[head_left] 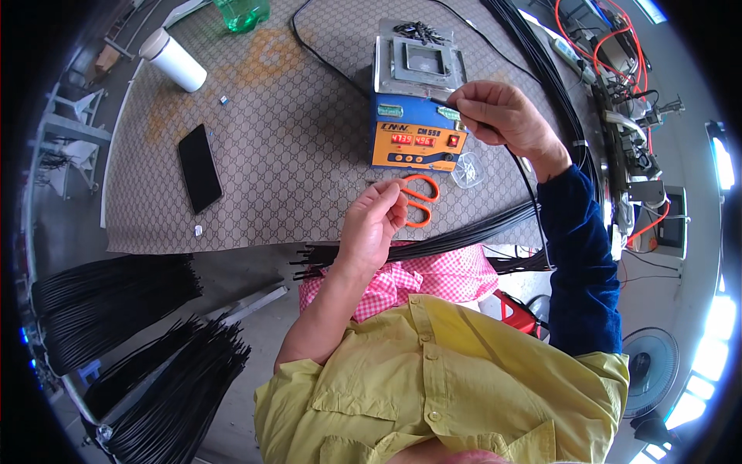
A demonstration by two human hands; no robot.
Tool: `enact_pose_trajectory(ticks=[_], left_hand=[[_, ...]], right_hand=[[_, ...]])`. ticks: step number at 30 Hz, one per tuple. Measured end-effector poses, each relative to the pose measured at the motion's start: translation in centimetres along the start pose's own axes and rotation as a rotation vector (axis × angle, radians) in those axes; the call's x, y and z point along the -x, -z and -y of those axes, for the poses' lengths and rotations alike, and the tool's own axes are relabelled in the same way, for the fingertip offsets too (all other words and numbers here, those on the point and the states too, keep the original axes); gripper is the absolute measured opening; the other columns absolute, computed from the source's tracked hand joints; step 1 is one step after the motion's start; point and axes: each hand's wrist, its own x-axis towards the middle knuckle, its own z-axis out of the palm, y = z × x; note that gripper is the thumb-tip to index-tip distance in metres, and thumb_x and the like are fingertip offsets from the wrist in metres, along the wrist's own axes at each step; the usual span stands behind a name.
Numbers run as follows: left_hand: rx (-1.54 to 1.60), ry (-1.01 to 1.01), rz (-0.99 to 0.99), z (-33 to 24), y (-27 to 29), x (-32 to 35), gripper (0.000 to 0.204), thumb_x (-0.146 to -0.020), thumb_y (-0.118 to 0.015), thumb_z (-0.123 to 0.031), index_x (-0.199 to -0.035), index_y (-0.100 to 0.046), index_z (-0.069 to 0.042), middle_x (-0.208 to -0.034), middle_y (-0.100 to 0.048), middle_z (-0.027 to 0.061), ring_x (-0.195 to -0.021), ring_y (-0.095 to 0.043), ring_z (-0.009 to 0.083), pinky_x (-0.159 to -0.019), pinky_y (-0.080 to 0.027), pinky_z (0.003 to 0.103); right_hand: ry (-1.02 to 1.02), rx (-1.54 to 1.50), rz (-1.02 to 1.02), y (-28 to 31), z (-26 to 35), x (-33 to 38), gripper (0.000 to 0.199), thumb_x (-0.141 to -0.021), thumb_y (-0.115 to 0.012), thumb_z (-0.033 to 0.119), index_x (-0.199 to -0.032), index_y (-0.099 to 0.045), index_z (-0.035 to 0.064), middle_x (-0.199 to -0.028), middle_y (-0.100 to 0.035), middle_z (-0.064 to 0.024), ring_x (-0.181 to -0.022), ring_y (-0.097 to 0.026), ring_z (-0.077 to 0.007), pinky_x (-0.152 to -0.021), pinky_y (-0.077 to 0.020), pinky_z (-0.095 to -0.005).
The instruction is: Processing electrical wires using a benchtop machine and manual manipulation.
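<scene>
Black cable [516,166] pinched in right hand [502,116] — tip at heater [419,97] by mat's [270,155] far edge. Left hand [375,220] fingers curled, gripping orange scissors [421,197] near front edge.

So the surface [309,178] is covered in a tan patterned cloth with a repeating print. Near the far edge sits a blue and orange box-shaped machine [417,108] with red digit displays and a metal plate on top. Just in front of it lie orange-handled scissors [421,199], and beside those a small clear plastic cup [467,170]. A black phone [199,167] lies face down over on the left, well apart. Far left corner has a white cylinder container [175,59] and a green plastic bottle [242,13]. A bundle of black cables [464,232] lies along the near edge.
</scene>
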Motion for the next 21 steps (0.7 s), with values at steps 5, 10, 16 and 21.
enact_pose_trajectory(ticks=[5, 10, 16, 21], left_hand=[[-0.007, 0.006, 0.008, 0.5, -0.2, 0.6, 0.015, -0.087, -0.049, -0.013, -0.096, -0.054, -0.002, -0.071, -0.054, 0.0014, -0.061, -0.050, 0.0076, -0.057, -0.041, 0.020], [-0.022, 0.003, 0.013, 0.9, -1.3, 1.5, 0.015, -0.087, -0.049, -0.013, -0.095, -0.054, -0.002, -0.071, -0.054, 0.0018, -0.061, -0.051, 0.0085, -0.057, -0.042, 0.021], [-0.052, 0.011, 0.051, 1.4, -1.9, 2.6, 0.015, -0.086, -0.050, -0.013, -0.095, -0.055, -0.002, -0.072, -0.055, 0.0017, -0.062, -0.051, 0.0086, -0.058, -0.042, 0.021], [-0.068, 0.016, 0.050, 1.9, -3.1, 3.4, 0.014, -0.086, -0.051, -0.013, -0.094, -0.055, -0.003, -0.072, -0.055, 0.0012, -0.061, -0.050, 0.0079, -0.058, -0.042, 0.020]], right_hand=[[0.023, -0.057, -0.030, -0.4, -0.1, 1.8, 0.020, -0.085, -0.054, 0.011, -0.097, -0.055, -0.0036, -0.062, -0.052, -0.0001, -0.043, -0.041, -0.0005, -0.036, -0.0277, -0.0120], [0.043, -0.090, -0.071, -0.9, -0.2, 4.0, 0.016, -0.084, -0.055, 0.010, -0.094, -0.056, -0.0026, -0.062, -0.052, -0.0003, -0.043, -0.040, -0.0003, -0.035, -0.0267, -0.0120], [0.068, -0.108, -0.110, -1.7, -0.2, 6.3, 0.013, -0.082, -0.056, 0.009, -0.091, -0.056, -0.0010, -0.062, -0.052, 0.0000, -0.044, -0.040, -0.0001, -0.036, -0.0269, -0.0120], [0.060, -0.102, -0.149, -2.2, -0.7, 8.0, 0.011, -0.081, -0.058, 0.007, -0.088, -0.057, -0.0009, -0.063, -0.052, -0.0004, -0.044, -0.041, -0.0002, -0.036, -0.0279, -0.0122]])
